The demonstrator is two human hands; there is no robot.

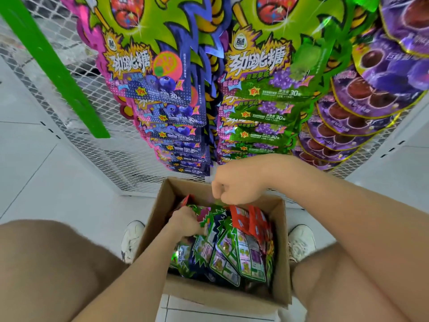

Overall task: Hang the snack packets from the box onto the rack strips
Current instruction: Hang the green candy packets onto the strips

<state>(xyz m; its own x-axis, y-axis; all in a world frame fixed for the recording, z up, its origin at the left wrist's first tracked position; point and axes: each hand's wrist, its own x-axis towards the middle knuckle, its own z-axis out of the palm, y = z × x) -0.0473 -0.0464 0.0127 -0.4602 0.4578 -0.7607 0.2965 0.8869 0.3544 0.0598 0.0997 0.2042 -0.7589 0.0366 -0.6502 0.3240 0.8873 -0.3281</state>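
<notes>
Left hand [185, 223] down inside the cardboard box [282, 242], at its far-left part, fingers curled over the jagged tops of the loose packets [234, 254] and gripping them.

Right hand [234, 184] just above the box's far edge, closed almost to a fist, fingertips pinching the top edge of a green packet [214, 209]. How much of it they hold is hidden.

The loose packets sit bunched below and nearer than both hands, filling the box from middle to right. They lean on edge, long axis running near to far, tops toward the hands.

Beyond, on the wire rack [69, 94], hang three columns: blue-pink packets [162, 101] on the left, green hung packets [257, 101] in the middle, purple packets [371, 89] on the right, tops up, overlapping downward
</notes>
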